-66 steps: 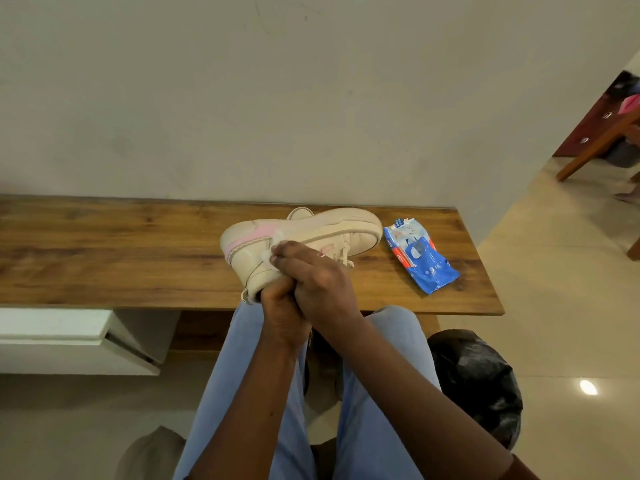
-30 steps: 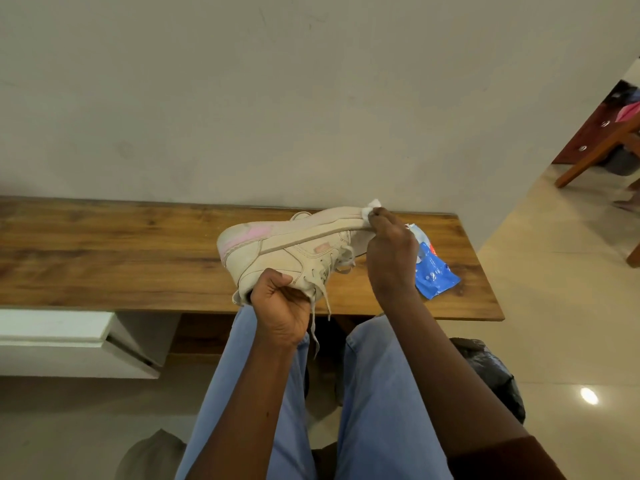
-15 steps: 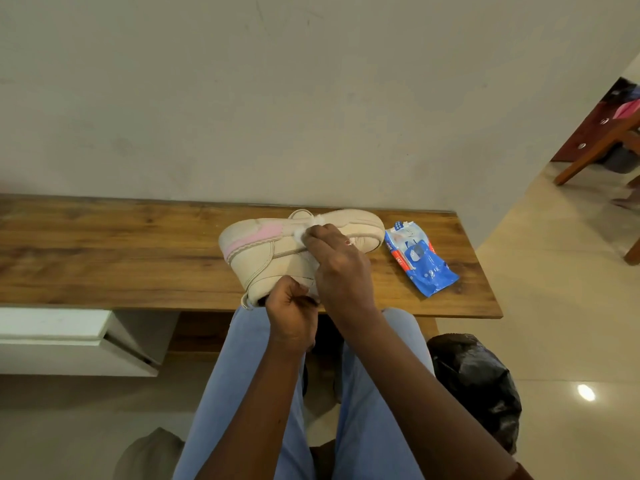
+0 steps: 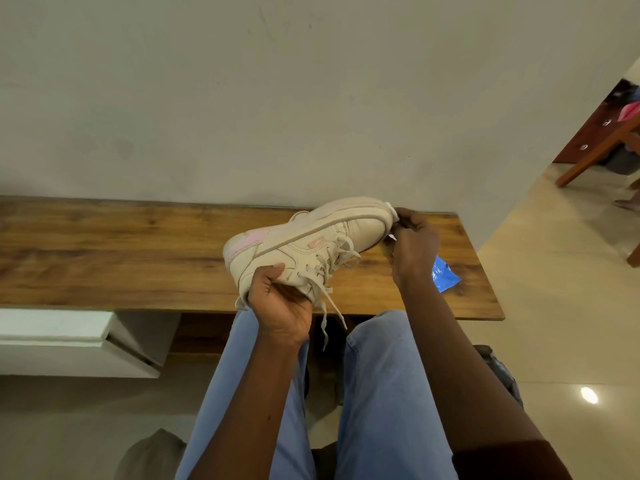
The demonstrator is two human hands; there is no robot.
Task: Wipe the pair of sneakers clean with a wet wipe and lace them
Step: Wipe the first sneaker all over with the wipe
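Starting at the left, the wooden tabletop (image 4: 104, 254) runs along the wall; above its near edge the left hand (image 4: 280, 306) grips a cream sneaker (image 4: 304, 237) at the heel end, fingers (image 4: 298, 296) curled under the collar and thumb on the upper, holding it in the air on its side with the sole turned toward the wall; the laces (image 4: 329, 271) are threaded through the eyelets but hang loose and untied, one end dangling between the knees; at the toe, the right hand (image 4: 414, 244) pinches a small white wet wipe (image 4: 393, 216) in its curled fingers (image 4: 407, 220) and holds it against the toe cap; just past that wrist a blue wipe packet (image 4: 445, 277) lies on the tabletop, partly hidden. By my reading the job is in its early part: wiping of this shoe is under way, a pink patch shows near the heel (stain or trim, I cannot tell), the lacing is not yet done, and the second sneaker is nowhere in view.
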